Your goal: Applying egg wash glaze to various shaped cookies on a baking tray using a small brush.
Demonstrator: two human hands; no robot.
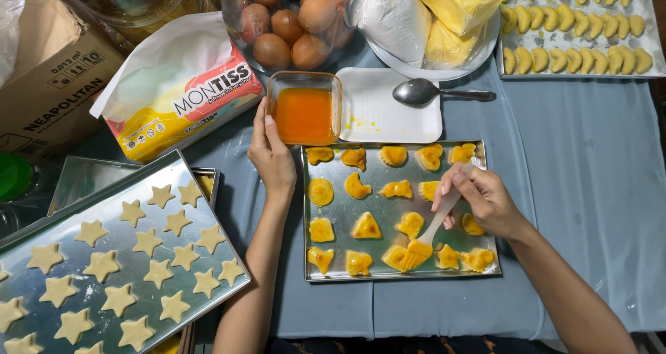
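In the head view, the right hand (485,198) is closed around a pastry brush (427,236), its bristles touching a glazed cookie (397,257) at the front of the baking tray (378,212). The left hand (270,153) curls loosely against the dish of orange glaze (304,111), just behind the tray on the tabletop (590,187).

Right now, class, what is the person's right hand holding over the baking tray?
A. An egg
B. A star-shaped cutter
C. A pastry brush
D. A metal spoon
C: the right hand has its grip on a pastry brush, whose orange bristles rest on a glazed cookie in the tray.
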